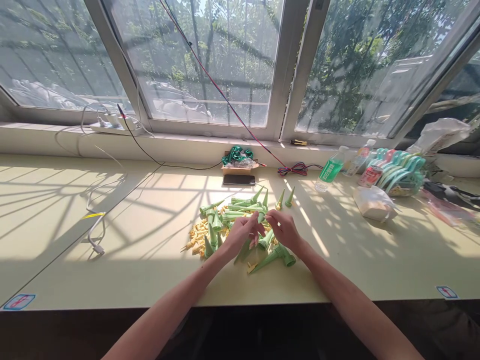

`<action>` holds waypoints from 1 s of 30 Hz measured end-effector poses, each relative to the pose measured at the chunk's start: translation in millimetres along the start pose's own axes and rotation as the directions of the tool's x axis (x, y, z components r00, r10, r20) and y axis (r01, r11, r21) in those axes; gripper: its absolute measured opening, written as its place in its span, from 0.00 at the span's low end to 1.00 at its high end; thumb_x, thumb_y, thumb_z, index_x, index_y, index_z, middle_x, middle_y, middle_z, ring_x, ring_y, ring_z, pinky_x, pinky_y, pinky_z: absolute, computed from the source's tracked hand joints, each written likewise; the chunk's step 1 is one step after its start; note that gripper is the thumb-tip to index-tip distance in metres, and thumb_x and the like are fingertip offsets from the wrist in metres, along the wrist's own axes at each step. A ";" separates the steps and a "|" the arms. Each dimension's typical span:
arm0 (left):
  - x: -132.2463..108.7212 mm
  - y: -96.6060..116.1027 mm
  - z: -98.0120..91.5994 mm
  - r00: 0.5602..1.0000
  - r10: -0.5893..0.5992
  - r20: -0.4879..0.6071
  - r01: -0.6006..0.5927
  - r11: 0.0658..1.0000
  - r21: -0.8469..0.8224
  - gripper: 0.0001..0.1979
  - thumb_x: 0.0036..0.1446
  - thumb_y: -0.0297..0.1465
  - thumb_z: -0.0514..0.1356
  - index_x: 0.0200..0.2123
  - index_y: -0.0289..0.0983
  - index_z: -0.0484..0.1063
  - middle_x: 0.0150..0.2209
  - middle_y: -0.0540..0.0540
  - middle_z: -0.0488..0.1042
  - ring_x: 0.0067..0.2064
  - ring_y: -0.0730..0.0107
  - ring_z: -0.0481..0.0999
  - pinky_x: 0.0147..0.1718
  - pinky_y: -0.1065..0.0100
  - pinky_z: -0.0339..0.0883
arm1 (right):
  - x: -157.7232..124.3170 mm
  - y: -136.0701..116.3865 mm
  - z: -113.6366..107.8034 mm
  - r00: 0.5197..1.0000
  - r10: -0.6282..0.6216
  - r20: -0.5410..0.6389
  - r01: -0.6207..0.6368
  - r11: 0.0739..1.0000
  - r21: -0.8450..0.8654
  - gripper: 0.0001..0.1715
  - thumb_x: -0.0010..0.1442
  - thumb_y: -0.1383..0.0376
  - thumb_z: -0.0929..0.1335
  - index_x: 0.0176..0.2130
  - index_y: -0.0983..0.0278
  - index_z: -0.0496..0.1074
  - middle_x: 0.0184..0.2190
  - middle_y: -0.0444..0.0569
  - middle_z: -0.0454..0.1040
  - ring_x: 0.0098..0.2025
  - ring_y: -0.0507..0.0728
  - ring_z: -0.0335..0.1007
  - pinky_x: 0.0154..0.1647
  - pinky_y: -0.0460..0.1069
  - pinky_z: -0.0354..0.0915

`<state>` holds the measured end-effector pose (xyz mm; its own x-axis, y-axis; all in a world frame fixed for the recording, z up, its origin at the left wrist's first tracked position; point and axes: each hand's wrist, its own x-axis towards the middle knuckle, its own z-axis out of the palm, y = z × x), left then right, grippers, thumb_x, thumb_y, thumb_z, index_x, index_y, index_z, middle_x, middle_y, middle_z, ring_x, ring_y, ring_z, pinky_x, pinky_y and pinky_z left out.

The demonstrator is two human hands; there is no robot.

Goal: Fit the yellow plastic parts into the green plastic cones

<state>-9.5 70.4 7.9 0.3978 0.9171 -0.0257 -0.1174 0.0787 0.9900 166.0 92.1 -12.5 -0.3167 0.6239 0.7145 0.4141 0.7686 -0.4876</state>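
Over a pile of green plastic spikes point(238, 216) and small yellow plastic fittings point(198, 236), both my hands meet close together. My left hand point(243, 233) is curled around a green plastic spike point(261, 216). Beside it, the fingers of my right hand point(283, 229) are pinched at the spike's right side; what lies between them is too small to make out. Another spike with a wide collar point(275, 255) lies just below my right hand, a loose yellow fitting point(252, 268) near its tip. Two spikes stand upright behind, one with yellow at its base point(279, 200).
Behind the pile are a phone point(239, 180) and a small cardboard box point(240, 170) with green material. A coiled cable point(294, 169), a green-labelled bottle point(331, 169), a can point(370, 176) and a plastic-wrapped packet point(375, 204) stand right. A white cable point(96, 245) lies left.
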 end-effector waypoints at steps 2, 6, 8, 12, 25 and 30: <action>0.3 0.4 -1.0 1.000 0.005 0.003 -0.005 1.000 -0.001 0.30 0.59 0.54 0.57 0.24 0.31 0.75 0.26 0.42 0.77 0.18 0.77 0.68 0.15 0.74 0.58 | 0.0 -0.2 -0.9 1.000 0.006 0.012 -0.006 1.000 0.012 0.18 0.71 0.61 0.59 0.31 0.62 0.65 0.22 0.41 0.64 0.22 0.49 0.56 0.24 0.45 0.53; 0.8 -0.3 -2.1 0.999 0.041 0.028 -0.041 0.999 0.007 0.28 0.60 0.53 0.57 0.26 0.33 0.72 0.24 0.45 0.75 0.19 0.77 0.68 0.17 0.74 0.59 | 0.3 -1.9 -1.8 0.999 0.041 0.026 -0.042 0.998 0.041 0.18 0.72 0.60 0.59 0.31 0.62 0.65 0.21 0.42 0.65 0.21 0.49 0.56 0.24 0.45 0.53; 0.4 -0.4 -1.9 0.999 0.043 0.028 -0.044 0.999 0.022 0.26 0.60 0.52 0.57 0.27 0.34 0.71 0.19 0.49 0.70 0.18 0.75 0.67 0.17 0.73 0.59 | 0.2 -2.4 -1.6 0.998 0.056 0.026 -0.058 0.997 0.059 0.19 0.71 0.60 0.59 0.30 0.62 0.64 0.21 0.41 0.65 0.21 0.49 0.56 0.24 0.45 0.53; -1.5 1.1 -0.1 0.997 0.072 0.017 -0.073 0.991 0.110 0.22 0.59 0.50 0.59 0.31 0.35 0.71 0.17 0.52 0.67 0.17 0.76 0.65 0.17 0.73 0.58 | -0.7 -1.3 -0.5 0.996 0.088 0.009 -0.089 0.994 0.070 0.20 0.71 0.60 0.58 0.27 0.62 0.61 0.20 0.40 0.62 0.21 0.49 0.56 0.25 0.45 0.53; -1.6 -9.9 -0.7 0.986 0.165 -0.015 -0.156 0.956 0.248 0.23 0.56 0.41 0.65 0.51 0.36 0.68 0.20 0.54 0.66 0.20 0.74 0.66 0.18 0.73 0.61 | -3.6 -0.7 1.9 0.990 0.131 -0.057 -0.129 0.991 0.033 0.20 0.71 0.61 0.58 0.26 0.61 0.55 0.18 0.38 0.56 0.19 0.48 0.50 0.22 0.45 0.49; -1.7 -2.1 3.3 0.973 0.200 -0.117 -0.169 0.958 0.230 0.25 0.55 0.44 0.65 0.53 0.38 0.68 0.37 0.46 0.75 0.23 0.76 0.70 0.18 0.74 0.64 | -2.1 -5.2 1.2 0.978 0.164 -0.128 -0.164 0.986 0.011 0.18 0.71 0.61 0.59 0.28 0.62 0.60 0.19 0.38 0.58 0.21 0.49 0.52 0.24 0.45 0.52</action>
<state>-7.0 67.3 6.3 0.2572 0.9536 0.1564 0.0296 -0.1695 0.9851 163.5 86.9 -12.1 -0.1328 0.7180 0.6832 0.4510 0.6576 -0.6034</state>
